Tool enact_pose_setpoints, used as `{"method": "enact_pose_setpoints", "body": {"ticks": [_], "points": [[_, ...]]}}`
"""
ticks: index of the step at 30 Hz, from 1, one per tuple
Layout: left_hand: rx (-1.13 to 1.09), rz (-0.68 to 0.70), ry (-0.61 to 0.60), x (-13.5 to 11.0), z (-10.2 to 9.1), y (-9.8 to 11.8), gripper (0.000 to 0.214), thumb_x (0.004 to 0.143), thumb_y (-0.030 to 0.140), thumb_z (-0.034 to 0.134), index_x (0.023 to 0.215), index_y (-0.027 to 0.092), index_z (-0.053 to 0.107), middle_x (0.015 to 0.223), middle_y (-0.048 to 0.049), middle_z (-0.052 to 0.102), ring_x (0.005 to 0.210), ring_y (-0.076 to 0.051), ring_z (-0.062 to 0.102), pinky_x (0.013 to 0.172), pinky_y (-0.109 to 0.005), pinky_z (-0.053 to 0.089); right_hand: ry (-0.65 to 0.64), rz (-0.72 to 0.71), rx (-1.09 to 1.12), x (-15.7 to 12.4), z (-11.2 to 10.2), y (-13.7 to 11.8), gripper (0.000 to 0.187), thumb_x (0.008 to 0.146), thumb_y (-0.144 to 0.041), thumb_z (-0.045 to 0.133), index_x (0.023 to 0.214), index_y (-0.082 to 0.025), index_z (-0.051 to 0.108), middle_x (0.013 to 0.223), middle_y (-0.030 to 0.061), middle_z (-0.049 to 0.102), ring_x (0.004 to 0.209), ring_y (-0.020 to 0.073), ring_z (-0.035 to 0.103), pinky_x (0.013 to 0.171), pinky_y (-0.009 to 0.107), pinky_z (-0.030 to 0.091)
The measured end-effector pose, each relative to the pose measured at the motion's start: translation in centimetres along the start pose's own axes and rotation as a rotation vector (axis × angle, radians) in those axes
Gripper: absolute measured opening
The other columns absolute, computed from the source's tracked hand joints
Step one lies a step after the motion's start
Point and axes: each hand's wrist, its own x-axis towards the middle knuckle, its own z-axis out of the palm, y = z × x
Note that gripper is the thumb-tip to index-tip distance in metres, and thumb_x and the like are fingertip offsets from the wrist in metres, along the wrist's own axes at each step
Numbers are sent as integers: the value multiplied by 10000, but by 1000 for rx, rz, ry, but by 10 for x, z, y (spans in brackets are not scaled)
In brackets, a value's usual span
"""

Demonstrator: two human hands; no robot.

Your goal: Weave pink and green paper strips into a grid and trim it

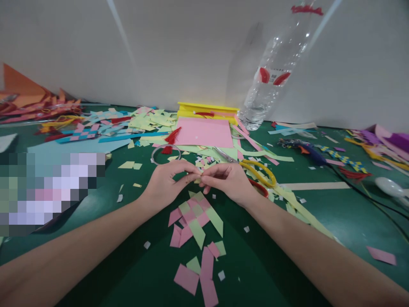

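My left hand (168, 181) and my right hand (228, 181) meet at the middle of the green table, fingertips pinched together on the top end of a woven piece of pink and green paper strips (196, 217). The woven piece lies flat on the table and reaches toward me. Loose pink and green strip ends (201, 273) trail below it. Both hands are closed in a pinch at the same spot.
Yellow-handled scissors (255, 170) lie just right of my right hand. A pink sheet (204, 132), a yellow box (207, 111), a tape ring (164, 153) and a clear bottle (275, 76) stand behind. Paper scraps cover the green mat (319, 213). A black cable (367, 194) runs right.
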Motion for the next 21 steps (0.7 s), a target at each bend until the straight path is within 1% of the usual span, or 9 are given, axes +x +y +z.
{"method": "enact_pose_setpoints", "body": {"ticks": [4, 10, 14, 21], "points": [[-7, 10, 14, 0, 0, 1, 91, 820, 250, 595, 797, 222, 679, 789, 15, 698, 726, -135, 630, 689, -228, 482, -12, -2, 64, 1, 0, 1, 111, 708, -240, 702, 791, -167, 710, 692, 4, 708, 534, 83, 643, 579, 219, 543], [-16, 15, 9, 1, 0, 3, 102, 816, 250, 587, 794, 217, 681, 787, 5, 698, 724, -144, 631, 683, -241, 490, -9, -10, 51, 1, 1, 1, 95, 709, -243, 704, 778, -178, 714, 702, 2, 714, 531, 85, 641, 585, 234, 555], [-11, 17, 2, 1, 0, 2, 119, 822, 264, 575, 801, 213, 680, 791, -4, 698, 727, -150, 633, 688, -254, 499, -17, -18, 45, 0, 0, 1, 74, 728, -216, 689, 784, -179, 718, 706, 1, 715, 531, 75, 640, 583, 213, 551], [14, 62, 13, 0, 0, 1, 121, 829, 252, 573, 798, 199, 678, 782, -6, 701, 715, -146, 638, 666, -240, 506, -15, -12, 41, 0, 0, 0, 85, 714, -231, 705, 772, -170, 720, 702, 12, 717, 527, 82, 640, 580, 221, 551]]}}
